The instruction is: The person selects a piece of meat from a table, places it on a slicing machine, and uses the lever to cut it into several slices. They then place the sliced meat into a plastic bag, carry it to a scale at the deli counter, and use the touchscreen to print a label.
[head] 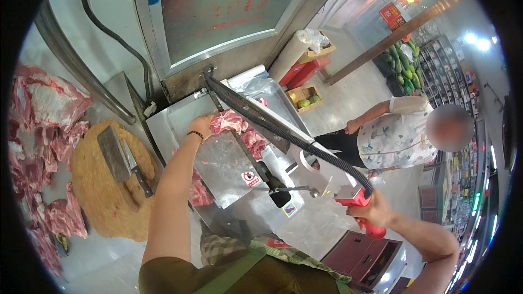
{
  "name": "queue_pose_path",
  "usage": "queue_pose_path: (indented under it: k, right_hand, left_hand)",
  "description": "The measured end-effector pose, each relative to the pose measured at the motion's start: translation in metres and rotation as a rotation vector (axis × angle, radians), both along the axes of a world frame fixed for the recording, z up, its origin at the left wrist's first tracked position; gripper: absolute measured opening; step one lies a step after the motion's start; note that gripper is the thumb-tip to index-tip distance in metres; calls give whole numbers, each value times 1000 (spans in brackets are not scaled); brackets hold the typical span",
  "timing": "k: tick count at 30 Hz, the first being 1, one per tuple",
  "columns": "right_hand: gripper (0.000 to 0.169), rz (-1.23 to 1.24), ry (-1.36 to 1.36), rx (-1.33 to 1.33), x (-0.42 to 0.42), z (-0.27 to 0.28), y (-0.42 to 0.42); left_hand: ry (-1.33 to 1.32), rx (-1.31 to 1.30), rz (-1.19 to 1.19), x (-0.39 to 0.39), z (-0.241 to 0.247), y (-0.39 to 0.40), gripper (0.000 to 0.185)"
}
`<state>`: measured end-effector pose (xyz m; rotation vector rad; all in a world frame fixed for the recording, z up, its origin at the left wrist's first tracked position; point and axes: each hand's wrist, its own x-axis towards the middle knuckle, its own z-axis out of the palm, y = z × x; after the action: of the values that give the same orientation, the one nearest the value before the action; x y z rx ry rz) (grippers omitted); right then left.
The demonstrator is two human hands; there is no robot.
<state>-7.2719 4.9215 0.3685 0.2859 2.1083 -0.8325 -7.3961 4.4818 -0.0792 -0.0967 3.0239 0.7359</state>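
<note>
My left hand (202, 125), with a beaded bracelet at its wrist, grips a piece of raw bone-in meat (229, 121) on the steel bed (220, 163) of a bone-cutting machine. The meat lies across the dark slot, close to the lowered side of the cutting arm (269, 130). My right hand (376, 208) is closed around the red handle (374, 230) at the arm's near end. A black corrugated conduit (302, 141) runs along the arm. More cut meat (254, 145) sits beyond the slot, partly hidden by the arm. Another piece of meat (199, 191) shows at the bed's left edge.
On the left, a round wooden chopping block (96, 212) holds a cleaver (113, 151) and a pointed knife (139, 175). Large raw meat cuts (53, 102) cover the counter beside it. A person (396, 134) stands to the right, past the machine. Fruit fills a carton (306, 98) on the floor.
</note>
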Motion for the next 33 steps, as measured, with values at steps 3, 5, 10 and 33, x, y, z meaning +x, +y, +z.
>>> queue_pose_path:
  k: [3, 5, 10, 33]
  right_hand:
    - [15, -18, -11, -16, -4, 13, -6]
    - [17, 13, 15, 24, -6, 13, -6]
    - [18, 44, 1, 72, 4, -11, 6]
    - [26, 173, 587, -203, 103, -437, 165]
  left_hand:
    - [0, -19, -17, -7, -5, 0, 40]
    - [-3, -46, -11, -8, -2, 4, 40]
    - [-5, -39, -1, 0, 8, 6, 37]
    - [-129, -40, 413, 63, -11, 84, 44]
